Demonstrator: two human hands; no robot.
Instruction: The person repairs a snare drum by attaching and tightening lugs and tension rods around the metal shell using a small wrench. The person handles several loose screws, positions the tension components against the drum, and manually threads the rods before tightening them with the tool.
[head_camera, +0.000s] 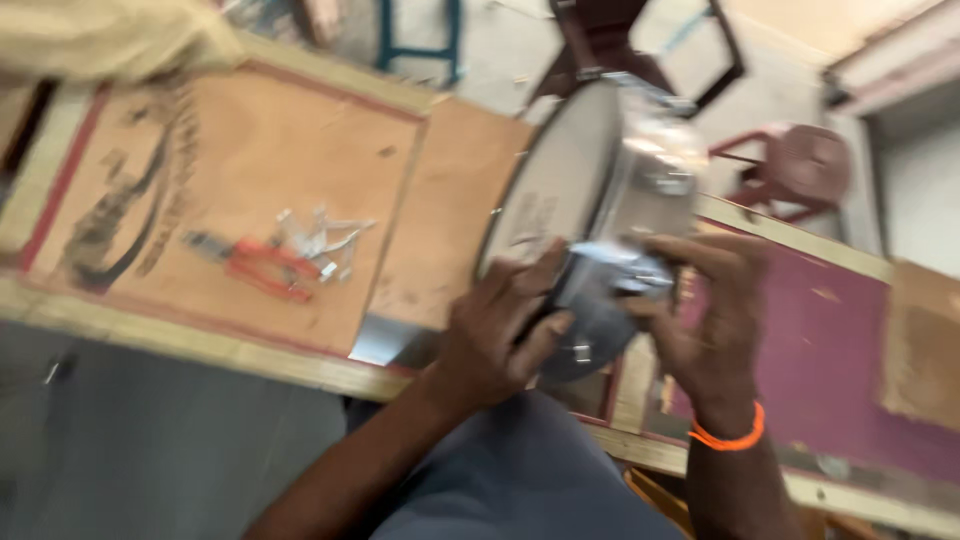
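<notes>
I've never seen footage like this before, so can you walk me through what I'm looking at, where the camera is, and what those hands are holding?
There is one picture, taken by a camera worn on a person's head, looking down at their own bare hands. It is blurred by motion. The left hand and the right hand, with an orange band at the wrist, both grip a round, shiny metal vessel with a pale flat face, tilted on its side. Below is a wooden worktable with brown board panels. On it lie red-handled pliers beside a small heap of silvery metal pieces. Dark red stools stand on the floor beyond.
</notes>
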